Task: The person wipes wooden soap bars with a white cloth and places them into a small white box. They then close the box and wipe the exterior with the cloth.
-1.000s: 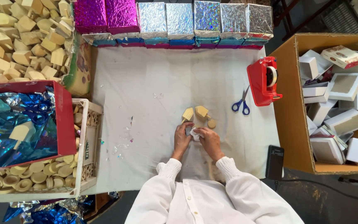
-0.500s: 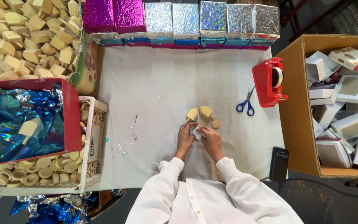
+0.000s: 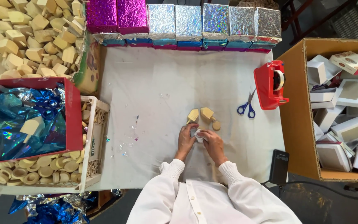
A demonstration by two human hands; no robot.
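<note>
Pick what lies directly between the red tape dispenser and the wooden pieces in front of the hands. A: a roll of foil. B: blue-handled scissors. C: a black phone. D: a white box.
B: the blue-handled scissors lie on the white table, left of the red tape dispenser and right of the wooden pieces.

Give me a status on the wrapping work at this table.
Done: a row of foil-wrapped boxes, pink and silver, lines the table's far edge. In hand: left hand and right hand meet around a small silvery piece. Left: three pale wooden pieces bare beside the hands, plus heaps of wooden blocks at far left.
</note>
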